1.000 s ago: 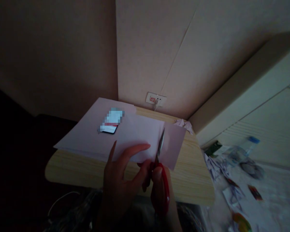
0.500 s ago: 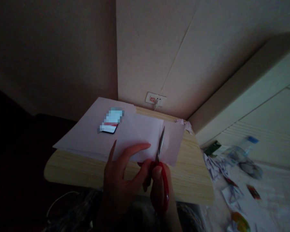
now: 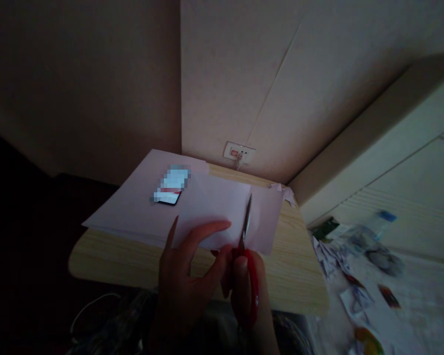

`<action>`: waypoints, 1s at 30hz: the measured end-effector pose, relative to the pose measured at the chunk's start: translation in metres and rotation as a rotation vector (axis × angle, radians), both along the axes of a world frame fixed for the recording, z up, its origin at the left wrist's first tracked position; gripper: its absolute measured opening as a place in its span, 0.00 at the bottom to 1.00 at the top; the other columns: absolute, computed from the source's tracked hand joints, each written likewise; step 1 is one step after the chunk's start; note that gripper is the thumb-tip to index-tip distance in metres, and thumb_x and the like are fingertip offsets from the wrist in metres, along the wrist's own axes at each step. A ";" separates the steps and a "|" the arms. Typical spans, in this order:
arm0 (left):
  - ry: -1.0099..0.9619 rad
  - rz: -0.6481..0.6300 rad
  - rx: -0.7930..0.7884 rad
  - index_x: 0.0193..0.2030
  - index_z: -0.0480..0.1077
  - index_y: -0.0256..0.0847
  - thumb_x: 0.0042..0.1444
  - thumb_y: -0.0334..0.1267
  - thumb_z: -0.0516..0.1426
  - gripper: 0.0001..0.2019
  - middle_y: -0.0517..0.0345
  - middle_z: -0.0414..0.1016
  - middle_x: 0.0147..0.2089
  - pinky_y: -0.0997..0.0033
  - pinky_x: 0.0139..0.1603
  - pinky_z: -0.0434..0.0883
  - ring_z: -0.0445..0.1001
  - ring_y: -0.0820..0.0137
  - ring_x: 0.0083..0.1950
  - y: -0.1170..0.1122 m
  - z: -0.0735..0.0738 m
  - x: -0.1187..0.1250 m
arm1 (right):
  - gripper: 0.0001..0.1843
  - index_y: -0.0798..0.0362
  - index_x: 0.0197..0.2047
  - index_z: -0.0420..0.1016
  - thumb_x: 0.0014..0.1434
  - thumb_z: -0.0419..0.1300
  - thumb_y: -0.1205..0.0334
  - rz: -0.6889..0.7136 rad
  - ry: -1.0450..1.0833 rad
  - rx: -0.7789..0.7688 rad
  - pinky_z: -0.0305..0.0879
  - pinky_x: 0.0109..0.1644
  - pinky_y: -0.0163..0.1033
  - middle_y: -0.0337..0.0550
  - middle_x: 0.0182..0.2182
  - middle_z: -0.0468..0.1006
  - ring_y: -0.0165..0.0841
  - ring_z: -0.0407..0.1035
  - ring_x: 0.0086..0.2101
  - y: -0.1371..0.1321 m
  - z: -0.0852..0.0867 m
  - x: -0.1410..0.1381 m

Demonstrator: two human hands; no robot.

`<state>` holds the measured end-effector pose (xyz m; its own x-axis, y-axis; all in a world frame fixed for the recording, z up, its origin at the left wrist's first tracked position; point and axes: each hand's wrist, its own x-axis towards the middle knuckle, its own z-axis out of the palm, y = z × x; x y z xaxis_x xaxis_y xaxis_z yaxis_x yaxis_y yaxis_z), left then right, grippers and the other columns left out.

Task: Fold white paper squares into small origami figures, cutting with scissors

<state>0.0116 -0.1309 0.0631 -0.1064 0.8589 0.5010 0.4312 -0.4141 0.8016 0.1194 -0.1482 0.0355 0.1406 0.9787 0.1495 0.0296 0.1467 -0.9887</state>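
Note:
In my right hand [image 3: 251, 291] is a pair of red-handled scissors [image 3: 246, 222], its blades pointing away from me along the right part of a white sheet of paper [image 3: 214, 197]. A strip of the sheet [image 3: 266, 212] lies to the right of the blades. My left hand [image 3: 192, 266] holds the sheet near its front edge, left of the scissors. Its index finger stretches over the paper, and its thumb is close to the scissors' pivot. Some fingers of both hands are hidden.
More white paper [image 3: 122, 197] lies on the wooden tabletop [image 3: 296, 276], with a lit phone [image 3: 172, 185] on it. Small folded paper pieces [image 3: 283, 191] sit at the back right corner. A wall socket [image 3: 240, 152] holds a plug. Clutter and a plastic bottle [image 3: 379, 224] stand to the right.

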 end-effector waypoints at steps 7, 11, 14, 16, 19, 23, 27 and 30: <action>0.000 0.001 0.021 0.45 0.72 0.52 0.52 0.31 0.61 0.15 0.67 0.78 0.43 0.72 0.46 0.74 0.76 0.70 0.44 0.001 0.000 0.000 | 0.31 0.55 0.24 0.69 0.57 0.50 0.33 0.010 -0.030 -0.033 0.47 0.14 0.29 0.31 0.13 0.59 0.23 0.52 0.14 0.000 0.002 0.003; -0.009 0.015 0.015 0.44 0.73 0.52 0.52 0.32 0.61 0.14 0.66 0.79 0.43 0.70 0.46 0.74 0.76 0.68 0.45 0.000 0.000 0.001 | 0.31 0.54 0.25 0.66 0.56 0.50 0.32 -0.015 -0.021 -0.052 0.46 0.13 0.28 0.30 0.11 0.58 0.22 0.51 0.12 0.000 -0.002 0.003; 0.004 0.032 0.018 0.44 0.74 0.50 0.52 0.32 0.61 0.13 0.65 0.79 0.43 0.68 0.47 0.74 0.76 0.67 0.46 0.000 0.001 0.001 | 0.32 0.54 0.24 0.66 0.55 0.50 0.31 -0.032 0.001 -0.064 0.46 0.12 0.28 0.31 0.11 0.58 0.22 0.51 0.12 0.000 -0.003 0.001; 0.026 0.019 0.015 0.44 0.73 0.50 0.52 0.31 0.61 0.13 0.65 0.80 0.42 0.68 0.47 0.74 0.76 0.66 0.46 0.000 0.001 0.001 | 0.33 0.54 0.22 0.67 0.53 0.51 0.30 -0.034 0.034 -0.086 0.49 0.12 0.28 0.31 0.11 0.58 0.23 0.52 0.12 0.000 -0.003 0.000; 0.005 -0.008 0.013 0.44 0.73 0.51 0.51 0.31 0.61 0.14 0.65 0.79 0.42 0.69 0.46 0.75 0.77 0.67 0.45 -0.001 0.000 0.002 | 0.33 0.55 0.23 0.70 0.54 0.51 0.31 -0.074 0.050 -0.104 0.54 0.12 0.29 0.33 0.12 0.61 0.23 0.55 0.12 -0.002 0.000 0.000; -0.034 -0.034 0.015 0.44 0.72 0.53 0.51 0.31 0.61 0.15 0.67 0.79 0.42 0.71 0.48 0.75 0.77 0.70 0.44 -0.003 -0.001 0.003 | 0.29 0.55 0.26 0.72 0.57 0.52 0.35 -0.140 -0.039 -0.082 0.59 0.14 0.29 0.34 0.13 0.65 0.24 0.57 0.13 -0.003 0.003 0.001; -0.028 -0.035 -0.011 0.45 0.72 0.55 0.51 0.31 0.61 0.16 0.69 0.79 0.42 0.71 0.49 0.74 0.77 0.70 0.44 -0.004 -0.002 0.003 | 0.33 0.54 0.20 0.69 0.56 0.50 0.33 -0.132 -0.086 -0.052 0.56 0.12 0.29 0.34 0.11 0.63 0.24 0.56 0.11 0.000 0.007 0.001; -0.029 -0.036 -0.019 0.45 0.72 0.55 0.51 0.31 0.61 0.16 0.69 0.79 0.43 0.71 0.48 0.75 0.76 0.70 0.45 -0.003 -0.001 0.002 | 0.35 0.54 0.17 0.68 0.55 0.50 0.31 -0.121 -0.094 -0.032 0.55 0.11 0.28 0.34 0.09 0.61 0.23 0.55 0.10 0.003 0.010 0.002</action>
<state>0.0137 -0.1338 0.0619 -0.0896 0.8719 0.4813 0.3931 -0.4131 0.8215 0.1214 -0.1448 0.0454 0.2444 0.9600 0.1366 0.1377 0.1051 -0.9849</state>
